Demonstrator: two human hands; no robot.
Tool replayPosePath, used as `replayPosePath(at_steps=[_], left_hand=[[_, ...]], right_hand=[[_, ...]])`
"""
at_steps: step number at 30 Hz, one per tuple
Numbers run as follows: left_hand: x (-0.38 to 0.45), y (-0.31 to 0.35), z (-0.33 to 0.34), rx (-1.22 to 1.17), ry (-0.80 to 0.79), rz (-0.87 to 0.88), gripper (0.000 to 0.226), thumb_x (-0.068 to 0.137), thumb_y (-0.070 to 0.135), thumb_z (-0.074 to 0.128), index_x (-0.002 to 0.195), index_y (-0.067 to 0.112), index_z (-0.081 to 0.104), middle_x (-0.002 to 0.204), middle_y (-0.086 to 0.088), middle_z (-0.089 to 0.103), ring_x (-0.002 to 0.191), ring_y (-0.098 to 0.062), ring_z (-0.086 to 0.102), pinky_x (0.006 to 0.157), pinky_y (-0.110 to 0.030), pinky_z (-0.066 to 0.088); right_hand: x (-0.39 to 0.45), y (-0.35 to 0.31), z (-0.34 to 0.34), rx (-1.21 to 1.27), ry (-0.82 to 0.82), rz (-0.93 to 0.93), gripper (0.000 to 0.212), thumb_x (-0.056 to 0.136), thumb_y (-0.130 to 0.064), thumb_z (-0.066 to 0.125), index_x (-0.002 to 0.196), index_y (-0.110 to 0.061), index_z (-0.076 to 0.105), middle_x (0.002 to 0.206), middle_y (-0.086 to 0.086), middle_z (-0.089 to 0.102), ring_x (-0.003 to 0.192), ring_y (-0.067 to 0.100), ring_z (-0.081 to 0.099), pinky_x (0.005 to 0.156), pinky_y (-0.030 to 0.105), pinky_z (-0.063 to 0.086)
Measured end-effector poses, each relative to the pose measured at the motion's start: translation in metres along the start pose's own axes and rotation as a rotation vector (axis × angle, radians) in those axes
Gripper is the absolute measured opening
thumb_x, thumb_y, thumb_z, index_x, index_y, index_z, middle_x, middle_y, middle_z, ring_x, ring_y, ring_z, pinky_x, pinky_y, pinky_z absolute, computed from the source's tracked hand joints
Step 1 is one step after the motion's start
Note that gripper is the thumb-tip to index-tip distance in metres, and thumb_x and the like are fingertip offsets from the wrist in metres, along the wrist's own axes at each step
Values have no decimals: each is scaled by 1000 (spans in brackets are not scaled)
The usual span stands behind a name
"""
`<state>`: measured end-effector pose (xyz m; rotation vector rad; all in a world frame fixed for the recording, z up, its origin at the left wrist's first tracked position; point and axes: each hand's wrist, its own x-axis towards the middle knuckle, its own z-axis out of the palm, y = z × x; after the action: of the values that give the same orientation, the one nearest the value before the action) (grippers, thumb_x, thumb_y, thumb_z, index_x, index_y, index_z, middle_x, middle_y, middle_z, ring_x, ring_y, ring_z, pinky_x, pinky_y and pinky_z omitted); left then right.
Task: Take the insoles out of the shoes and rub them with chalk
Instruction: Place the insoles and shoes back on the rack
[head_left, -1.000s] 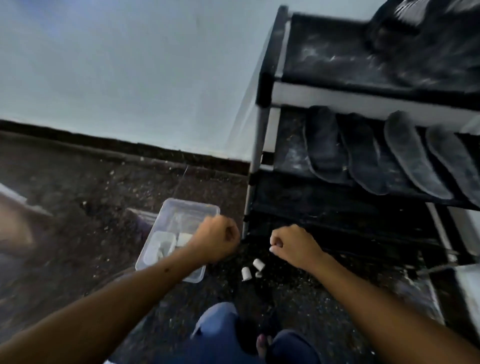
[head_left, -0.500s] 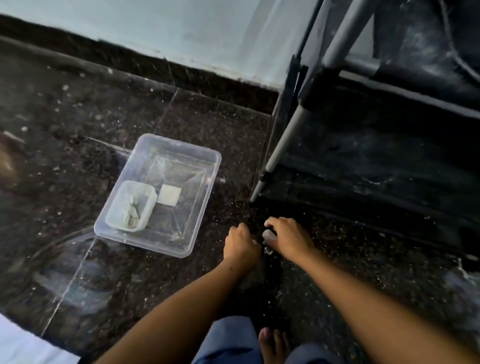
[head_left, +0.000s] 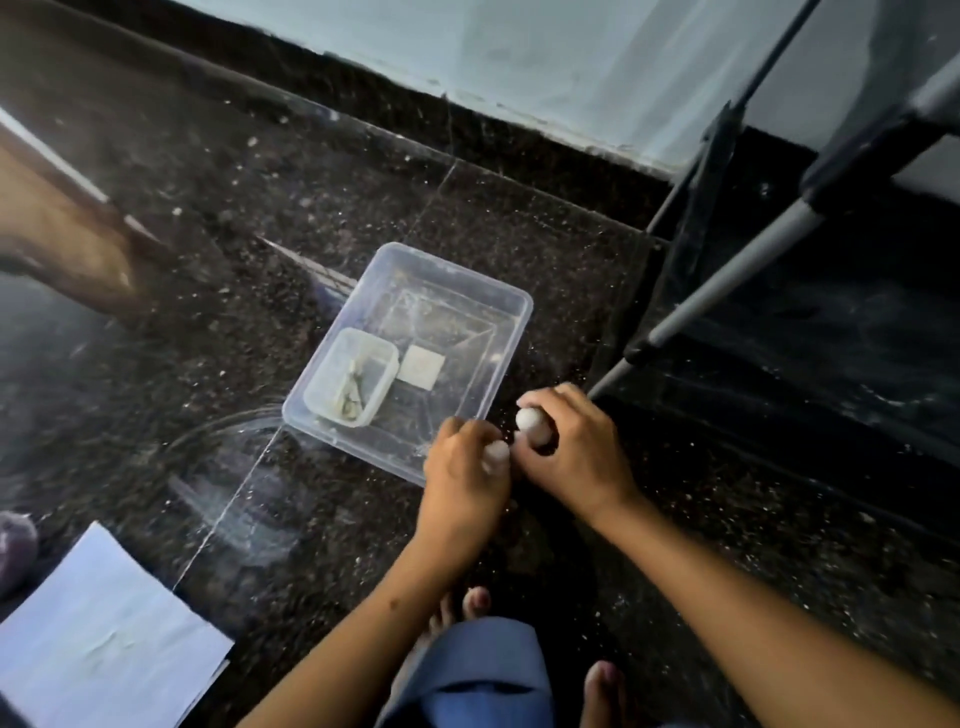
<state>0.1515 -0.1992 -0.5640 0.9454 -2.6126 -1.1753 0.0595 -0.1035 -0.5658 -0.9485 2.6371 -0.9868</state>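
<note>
My right hand (head_left: 576, 452) grips a short white chalk piece (head_left: 530, 420), its round end sticking up between thumb and fingers. My left hand (head_left: 462, 467) holds a second white chalk piece (head_left: 496, 452) in its curled fingers, right beside the first. Both hands hover together over the dark speckled floor at the near right corner of a clear plastic tub (head_left: 511, 332). No insoles or shoes show in this view.
The tub holds a small clear container (head_left: 353, 376) and a pale square pad (head_left: 422, 366). A black shoe rack (head_left: 737, 280) with grey legs stands at the right against the wall. White paper (head_left: 98, 639) lies bottom left. My bare toes (head_left: 475, 603) are below.
The chalk pieces that lay on the floor a second ago are now held, one in each hand, lifted off the floor beside the tub. The view has tilted down from the rack's insoles.
</note>
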Motion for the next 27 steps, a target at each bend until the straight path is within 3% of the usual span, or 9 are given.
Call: replayPosePath(at_steps=[4, 10, 18, 23, 27], left_hand=[[16, -27, -25, 25, 76, -74, 11, 81, 11, 68, 85, 0, 67, 84, -16, 59, 77, -29, 57, 68, -33, 40], [39, -60, -34, 111, 80, -89, 12, 78, 1, 64, 88, -4, 61, 89, -18, 57, 80, -33, 56, 66, -24, 31], [52, -74, -24, 266, -35, -61, 11, 86, 3, 53, 95, -4, 55, 101, -21, 53, 89, -38, 55, 67, -36, 36], [51, -63, -28, 411, -130, -111, 19, 89, 5, 51, 108, 1, 52, 113, -18, 49, 102, -35, 54, 78, -41, 45], [39, -36, -36, 470, -19, 74, 27, 80, -1, 56, 107, 2, 54, 109, -18, 50, 101, -35, 51, 71, -42, 44]], right_hand=[[29, -29, 30, -21, -113, -109, 28, 67, -11, 69, 95, -12, 67, 93, 6, 66, 90, 27, 59, 77, 36, 50], [66, -42, 74, -129, -324, -104, 29, 76, -8, 68, 103, -14, 61, 105, 5, 64, 100, 25, 56, 81, 33, 45], [80, -44, 96, -248, -430, -123, 18, 86, -7, 56, 104, -9, 59, 109, 11, 62, 100, 30, 57, 82, 40, 47], [77, -42, 87, -236, -409, -191, 23, 87, -10, 57, 109, -9, 56, 113, 9, 59, 109, 28, 52, 84, 39, 46], [57, -25, 54, -59, -184, -217, 21, 85, -14, 62, 103, -4, 64, 101, 13, 64, 97, 32, 58, 78, 40, 47]])
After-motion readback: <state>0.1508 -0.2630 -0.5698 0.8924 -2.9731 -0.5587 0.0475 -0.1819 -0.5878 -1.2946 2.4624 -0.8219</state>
